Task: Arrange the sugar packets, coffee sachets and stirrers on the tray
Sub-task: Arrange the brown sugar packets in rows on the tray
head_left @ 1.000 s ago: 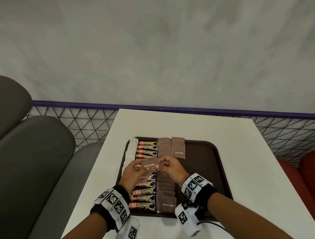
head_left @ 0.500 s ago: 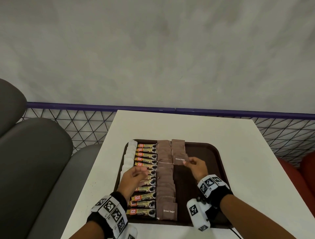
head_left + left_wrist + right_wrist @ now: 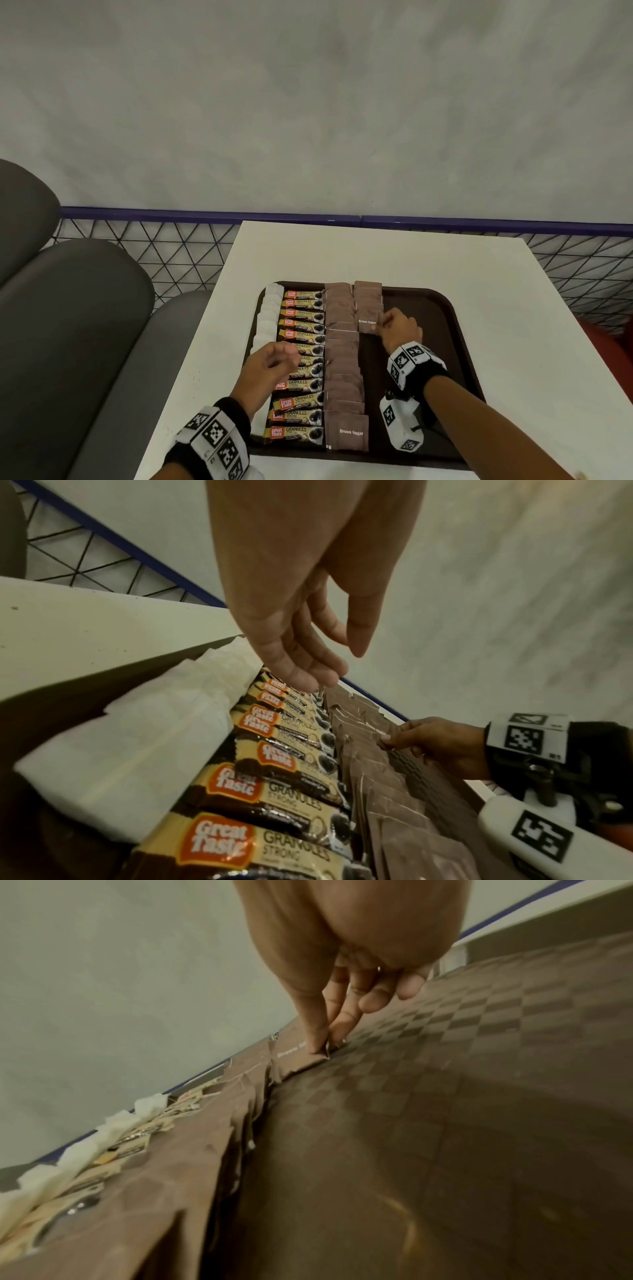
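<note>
A dark brown tray (image 3: 442, 329) holds a column of white packets (image 3: 269, 315), a column of coffee sachets (image 3: 303, 334) and a long column of brown sugar packets (image 3: 342, 370). A shorter second column of brown sugar packets starts at the tray's far edge. My right hand (image 3: 383, 323) pinches the corner of a brown sugar packet (image 3: 367, 321) lying at the near end of that second column; the right wrist view shows thumb and finger on its corner (image 3: 322, 1049). My left hand (image 3: 284, 358) hovers above the coffee sachets (image 3: 274, 753), fingers loosely curled and holding nothing. No stirrers are visible.
The tray sits on a white table (image 3: 342, 253), with bare tray floor (image 3: 445, 1096) right of the packets. A grey padded seat (image 3: 68, 325) stands at the left, a black wire fence with a blue rail (image 3: 171, 253) behind, and a red seat (image 3: 609, 346) at the right.
My right hand carried the brown sugar packet away from my left hand, rightward and farther, and set it down at the second column. My left hand let go and drew back.
</note>
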